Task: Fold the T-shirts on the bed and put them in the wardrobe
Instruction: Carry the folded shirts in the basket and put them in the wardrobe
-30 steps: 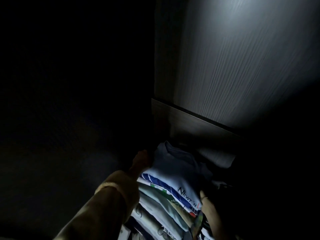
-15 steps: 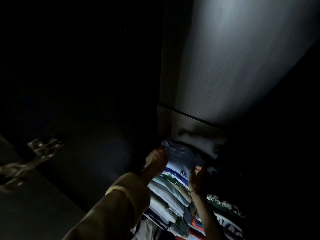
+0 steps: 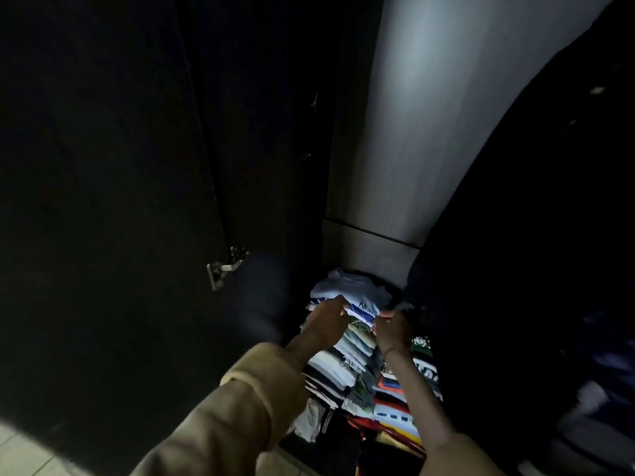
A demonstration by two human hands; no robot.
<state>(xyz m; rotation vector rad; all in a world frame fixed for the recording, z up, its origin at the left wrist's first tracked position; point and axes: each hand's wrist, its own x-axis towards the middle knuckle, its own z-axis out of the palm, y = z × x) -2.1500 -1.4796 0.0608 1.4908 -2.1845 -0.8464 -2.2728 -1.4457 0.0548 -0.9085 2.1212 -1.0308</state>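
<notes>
A folded light blue T-shirt (image 3: 347, 286) with dark lettering lies on top of a tall stack of folded T-shirts (image 3: 347, 365) inside the dark wardrobe. My left hand (image 3: 324, 321) rests its fingertips on the shirt's front edge at the left. My right hand (image 3: 393, 329) touches the same front edge at the right, fingers curled at the fold. A second stack of coloured shirts (image 3: 398, 403) stands just to the right, partly behind my right forearm.
The open wardrobe door (image 3: 120, 201) with a metal hinge (image 3: 225, 267) stands at the left. A pale side panel (image 3: 429, 115) rises behind the stacks. Dark hanging clothes (image 3: 532, 269) fill the right. Light floor tiles (image 3: 24, 451) show at bottom left.
My view has pulled back and down, showing more of both stacks and the door. Both hands have drawn toward the front edge of the top shirt, closer together.
</notes>
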